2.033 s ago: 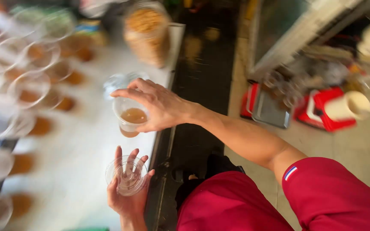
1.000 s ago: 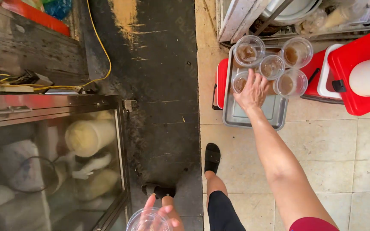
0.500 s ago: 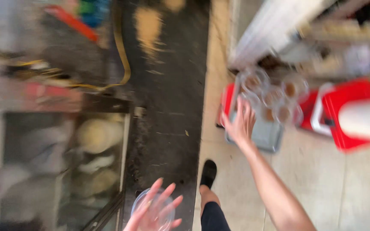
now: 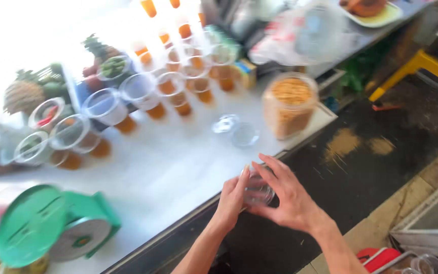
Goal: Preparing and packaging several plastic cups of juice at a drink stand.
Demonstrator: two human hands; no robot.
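Both my hands meet at the front edge of a white counter (image 4: 178, 167). My left hand (image 4: 234, 200) cups a small clear plastic cup (image 4: 259, 193) from the left. My right hand (image 4: 290, 195) reaches over the same cup with fingers spread around it. The cup looks empty, though motion blur hides detail. Two clear lids (image 4: 236, 131) lie on the counter just beyond my hands.
Several clear cups with amber drink (image 4: 173, 86) stand in rows at the back. A jar of orange-brown snacks (image 4: 289, 106) sits at the counter's right end. A green scale (image 4: 51, 228) is at the left, pineapples (image 4: 26, 94) behind. A red crate (image 4: 381, 256) lies on the floor.
The view has swung from the floor and the tray of cups by the red crates back to the counter. My right hand has left that tray and now joins the left on the cup.
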